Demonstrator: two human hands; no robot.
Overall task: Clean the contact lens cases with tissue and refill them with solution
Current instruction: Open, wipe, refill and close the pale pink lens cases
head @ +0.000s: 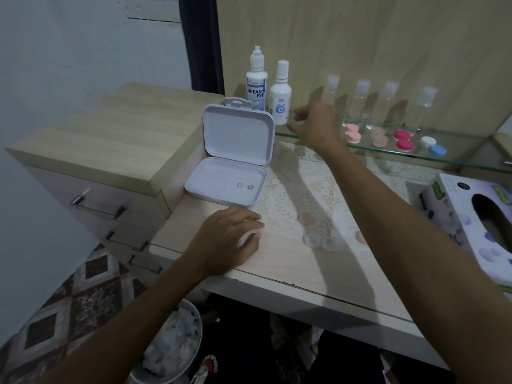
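On far glass shelf (457, 159): two solution bottles (257, 79), four clear bottles (357, 106), four closed lens cases (405, 141). Nearer, on lace mat (293, 173): one open clear lens case (321, 241), two loose pink caps (306, 218). At left, open white box (227, 187) with two lenses. Tissue box (476, 223) at right. Right hand (313, 124) loosely curled, holding nothing, beside bottles; left hand (230, 236) flat on desk.

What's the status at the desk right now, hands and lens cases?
Left hand flat on desk, empty. Right hand reaching toward solution bottle, holding nothing. Open clear lens case waits on lace mat. Nothing in the way.
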